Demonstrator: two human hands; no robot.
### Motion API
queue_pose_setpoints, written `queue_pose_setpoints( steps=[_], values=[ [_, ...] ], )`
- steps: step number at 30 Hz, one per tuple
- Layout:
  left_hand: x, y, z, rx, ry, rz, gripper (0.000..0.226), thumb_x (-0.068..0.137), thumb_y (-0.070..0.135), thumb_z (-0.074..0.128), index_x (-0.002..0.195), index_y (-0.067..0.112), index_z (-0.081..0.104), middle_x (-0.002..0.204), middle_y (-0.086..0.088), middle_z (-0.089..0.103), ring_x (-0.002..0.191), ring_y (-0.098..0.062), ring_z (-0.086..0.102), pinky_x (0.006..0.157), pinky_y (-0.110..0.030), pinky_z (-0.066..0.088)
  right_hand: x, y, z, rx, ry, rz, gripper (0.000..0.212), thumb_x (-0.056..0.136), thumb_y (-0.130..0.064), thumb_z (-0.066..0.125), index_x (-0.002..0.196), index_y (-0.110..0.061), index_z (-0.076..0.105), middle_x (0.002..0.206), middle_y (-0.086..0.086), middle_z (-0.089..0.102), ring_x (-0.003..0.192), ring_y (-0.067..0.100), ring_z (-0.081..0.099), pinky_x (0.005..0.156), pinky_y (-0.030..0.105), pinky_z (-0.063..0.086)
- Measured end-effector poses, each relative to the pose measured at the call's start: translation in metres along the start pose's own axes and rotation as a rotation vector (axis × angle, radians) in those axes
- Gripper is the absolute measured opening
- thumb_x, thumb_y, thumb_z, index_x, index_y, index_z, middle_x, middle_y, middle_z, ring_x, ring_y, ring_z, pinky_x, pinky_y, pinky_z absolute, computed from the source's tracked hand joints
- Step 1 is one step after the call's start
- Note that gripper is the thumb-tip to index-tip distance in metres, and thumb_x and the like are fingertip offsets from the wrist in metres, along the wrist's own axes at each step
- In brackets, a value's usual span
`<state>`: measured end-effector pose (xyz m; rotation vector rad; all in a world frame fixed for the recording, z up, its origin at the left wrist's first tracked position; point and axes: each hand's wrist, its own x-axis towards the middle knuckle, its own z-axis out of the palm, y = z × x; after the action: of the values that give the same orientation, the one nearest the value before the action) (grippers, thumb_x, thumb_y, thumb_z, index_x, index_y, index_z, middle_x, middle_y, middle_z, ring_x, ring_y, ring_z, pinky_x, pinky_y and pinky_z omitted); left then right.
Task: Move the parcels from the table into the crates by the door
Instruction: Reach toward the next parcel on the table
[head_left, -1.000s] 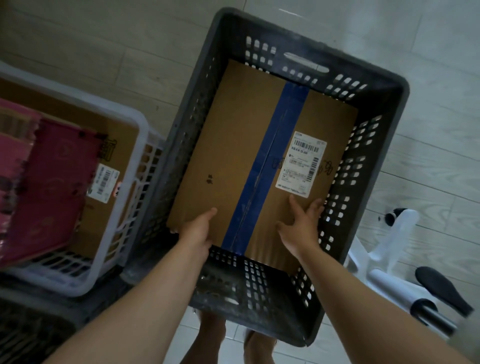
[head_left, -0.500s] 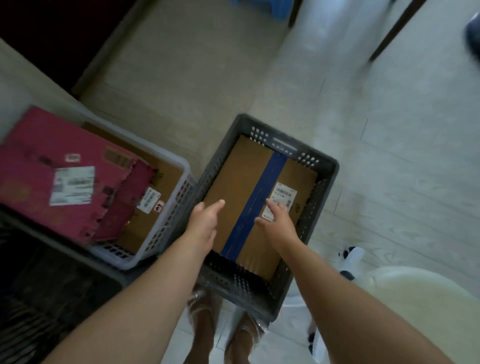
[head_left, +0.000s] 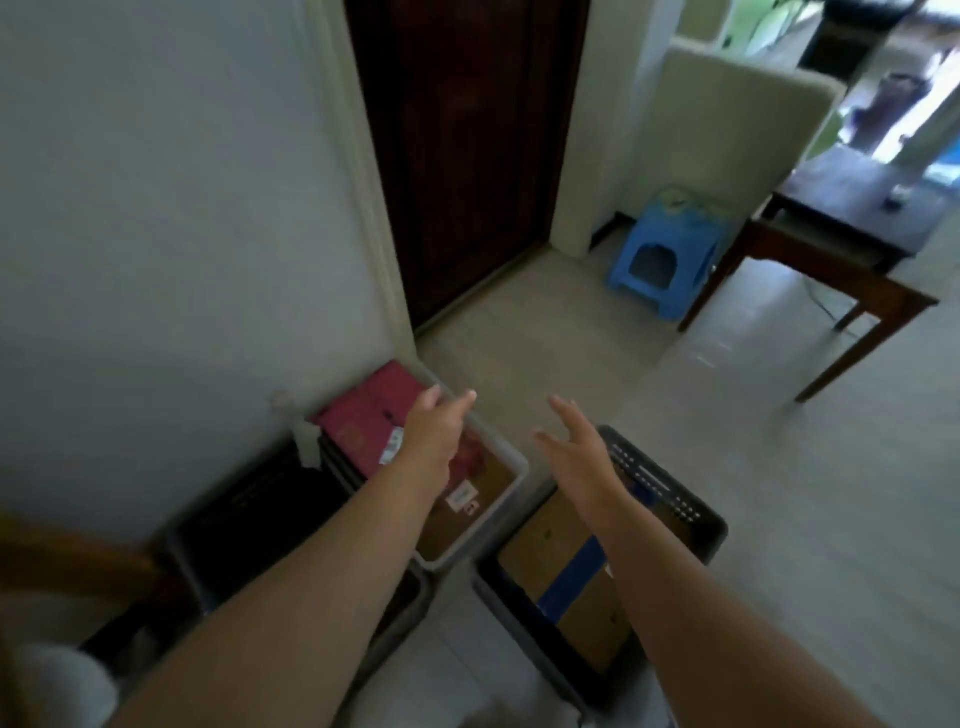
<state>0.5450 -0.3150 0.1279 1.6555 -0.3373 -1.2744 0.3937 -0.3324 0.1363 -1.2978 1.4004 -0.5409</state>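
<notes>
A brown cardboard parcel (head_left: 558, 558) with a blue tape stripe lies flat inside the dark grey crate (head_left: 680, 506) on the floor. To its left a white crate (head_left: 506, 491) holds a red parcel (head_left: 366, 421) lying on a brown parcel (head_left: 485, 486). My left hand (head_left: 434, 431) hovers above the white crate, fingers straight, holding nothing. My right hand (head_left: 574, 449) is raised above the grey crate with spread fingers and is empty too.
A dark wooden door (head_left: 462, 135) stands behind the crates. A black crate (head_left: 260, 519) sits by the wall at the left. A blue plastic stool (head_left: 667, 254) and a dark wooden table (head_left: 841, 249) stand at the right. Pale floor lies between.
Both hands have let go of the taped parcel and lifted off it. The view has swung up, so the door, stool and table now show.
</notes>
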Motion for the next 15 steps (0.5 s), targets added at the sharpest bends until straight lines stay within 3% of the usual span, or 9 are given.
queue_pose_setpoints(
  steps=[3, 5, 7, 9, 12, 15],
  values=[
    [-0.04, 0.05, -0.058, -0.054, 0.099, 0.114, 0.059, 0.091, 0.027, 0.063, 0.143, 0.014, 0.039, 0.139, -0.011, 0.049, 0.125, -0.027, 0.049, 0.106, -0.041, 0.038, -0.02, -0.067, 0.047, -0.037, -0.092, -0.126, 0.053, 0.097, -0.017, 0.053, 0.146, -0.025, 0.035, 0.156, -0.005, 0.019, 0.143, 0.016, 0.021, 0.099, 0.02, 0.033],
    [-0.069, 0.084, -0.1, -0.068, 0.175, 0.208, 0.057, 0.09, 0.025, 0.064, 0.141, 0.012, 0.041, 0.133, -0.011, 0.054, 0.119, -0.025, 0.054, 0.105, -0.04, 0.04, -0.037, -0.108, 0.084, -0.03, -0.164, -0.23, 0.048, 0.095, -0.013, 0.055, 0.139, -0.027, 0.042, 0.153, -0.001, 0.028, 0.135, 0.017, 0.035, 0.103, 0.029, 0.039],
    [-0.105, 0.114, -0.148, -0.085, 0.241, 0.301, 0.057, 0.091, 0.022, 0.062, 0.142, 0.011, 0.039, 0.132, -0.011, 0.055, 0.117, -0.021, 0.054, 0.106, -0.038, 0.038, -0.061, -0.146, 0.126, -0.078, -0.264, -0.346, 0.048, 0.094, -0.013, 0.057, 0.138, -0.026, 0.043, 0.15, 0.003, 0.036, 0.131, 0.017, 0.04, 0.111, 0.037, 0.032],
    [-0.147, 0.136, -0.197, -0.079, 0.31, 0.385, 0.058, 0.093, 0.023, 0.059, 0.145, 0.013, 0.036, 0.136, -0.01, 0.052, 0.125, -0.022, 0.05, 0.106, -0.035, 0.039, -0.093, -0.179, 0.171, -0.118, -0.351, -0.447, 0.052, 0.094, -0.016, 0.058, 0.142, -0.022, 0.041, 0.152, 0.004, 0.034, 0.138, 0.018, 0.034, 0.115, 0.039, 0.026],
    [-0.218, 0.152, -0.272, -0.151, 0.483, 0.482, 0.055, 0.094, 0.022, 0.057, 0.145, 0.018, 0.035, 0.141, -0.008, 0.048, 0.125, -0.023, 0.049, 0.09, -0.029, 0.039, -0.156, -0.216, 0.237, -0.189, -0.498, -0.604, 0.052, 0.095, -0.019, 0.056, 0.144, -0.021, 0.04, 0.154, 0.001, 0.031, 0.142, 0.016, 0.028, 0.116, 0.034, 0.021],
    [-0.287, 0.15, -0.334, -0.248, 0.697, 0.51, 0.053, 0.094, 0.022, 0.057, 0.144, 0.019, 0.038, 0.137, -0.004, 0.052, 0.113, -0.016, 0.053, 0.09, -0.026, 0.038, -0.222, -0.235, 0.291, -0.225, -0.665, -0.714, 0.052, 0.096, -0.019, 0.054, 0.145, -0.021, 0.037, 0.154, 0.001, 0.031, 0.142, 0.016, 0.027, 0.113, 0.029, 0.019]
  ],
)
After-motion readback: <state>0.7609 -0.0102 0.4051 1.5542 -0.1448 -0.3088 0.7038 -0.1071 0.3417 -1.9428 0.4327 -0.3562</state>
